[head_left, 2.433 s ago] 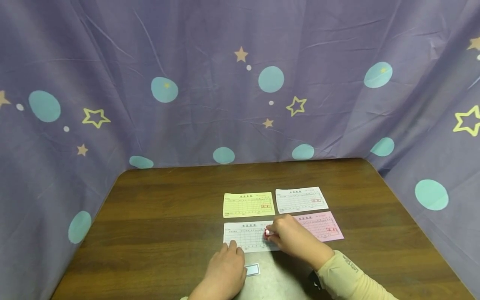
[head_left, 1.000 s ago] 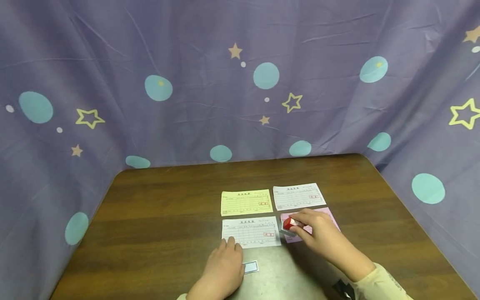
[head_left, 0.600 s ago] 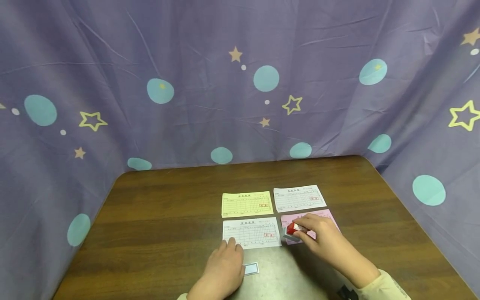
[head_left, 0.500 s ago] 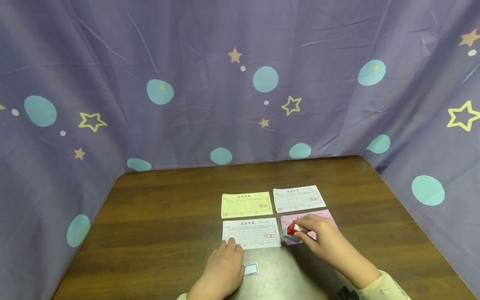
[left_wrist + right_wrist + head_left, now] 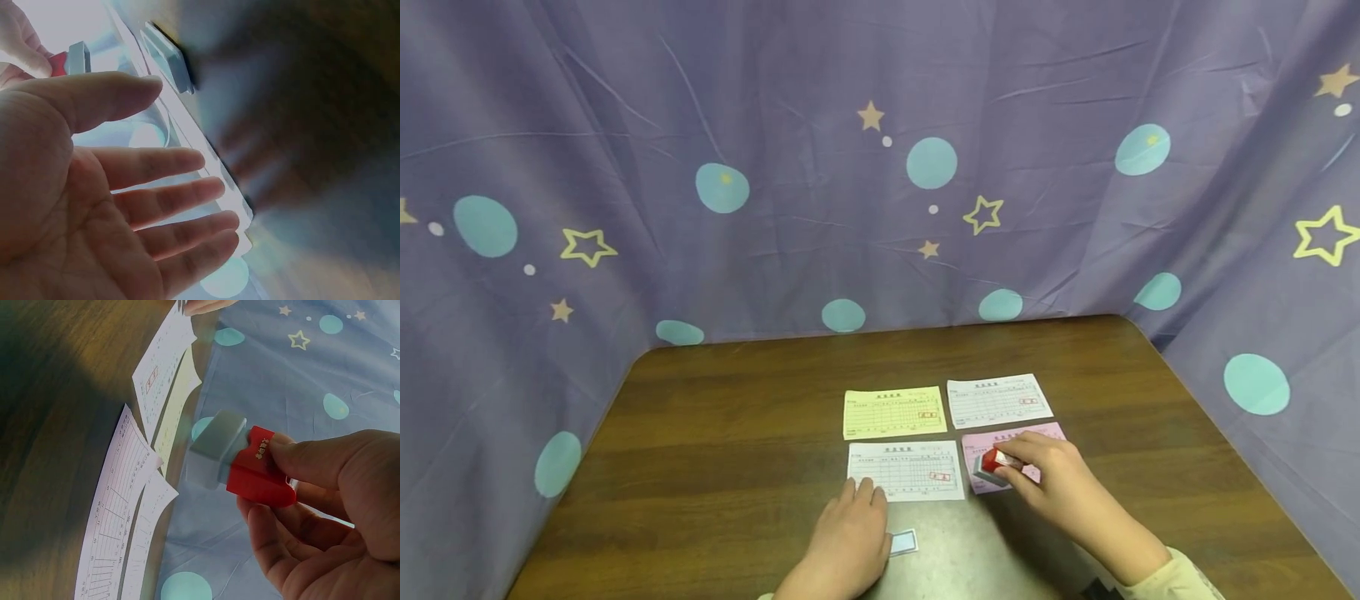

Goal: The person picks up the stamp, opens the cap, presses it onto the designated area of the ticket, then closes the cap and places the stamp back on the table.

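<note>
My right hand [image 5: 1060, 479] pinches a red stamp [image 5: 259, 469] with a grey rectangular base between thumb and fingers. In the head view the stamp overlaps the left part of a pink form [image 5: 973, 446]; the right wrist view shows it raised above the papers. My left hand [image 5: 847, 529] lies with straight fingers, fingertips at the lower left edge of a white form [image 5: 901, 464]. That form bears a small red stamped mark at its right side. Beside my left thumb is a small flat rectangular piece with a pale blue middle [image 5: 903, 542].
Behind these papers lie a yellow form [image 5: 891, 412] and another white form [image 5: 1000, 402], each with a red mark at the right. The wooden table [image 5: 722, 467] reaches back to a purple curtain [image 5: 790, 208] with stars and blue dots.
My right hand has lifted the stamp from the front white form, uncovering the red mark there, and carried it right over the pink form. My left hand has stayed in place.
</note>
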Tool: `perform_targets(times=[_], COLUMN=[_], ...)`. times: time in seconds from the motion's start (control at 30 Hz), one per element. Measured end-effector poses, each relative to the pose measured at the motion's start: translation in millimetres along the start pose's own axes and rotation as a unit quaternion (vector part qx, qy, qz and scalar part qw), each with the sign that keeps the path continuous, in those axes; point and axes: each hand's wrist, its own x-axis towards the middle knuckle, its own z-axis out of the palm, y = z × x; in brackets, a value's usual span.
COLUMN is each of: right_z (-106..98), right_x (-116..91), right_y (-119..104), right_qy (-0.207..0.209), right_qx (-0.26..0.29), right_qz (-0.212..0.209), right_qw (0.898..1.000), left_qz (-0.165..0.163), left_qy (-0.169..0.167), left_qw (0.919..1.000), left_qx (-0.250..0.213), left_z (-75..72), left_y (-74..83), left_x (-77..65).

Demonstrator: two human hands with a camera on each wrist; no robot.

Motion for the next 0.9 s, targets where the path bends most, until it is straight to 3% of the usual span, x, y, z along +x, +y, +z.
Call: perform_targets(times=[0.23,0.47,0.7,0.9], right_z=[-0.9,-0.6,0.9,2.7], right_x=[-1.8,-0.8,-0.8,-3.7], right_y=[-3.6,-9.4,-12.6,-13.9], right_qy=[-0.003,-0.011,-0.016,-0.022], right_qx=[0.019,0.047,0.046,0.044], right_qz=[0.01,0.012,0.016,0.025], right_qw=[1.0,0.999,0.999,0.998], left_qz=[0.054,0.064,0.082,0.104], left_qy=[0.054,0.043,0.042,0.069], left_qw=[0.9967,0.997,0.9957,0.9919], left_qx=[0.027,-0.007,0.003,0.023], left_z=[1.2,6.7,11.1,12.4], left_y=[3.0,7.3,8.4,10.6], left_x=[-3.3,-4.0,-1.1,0.5])
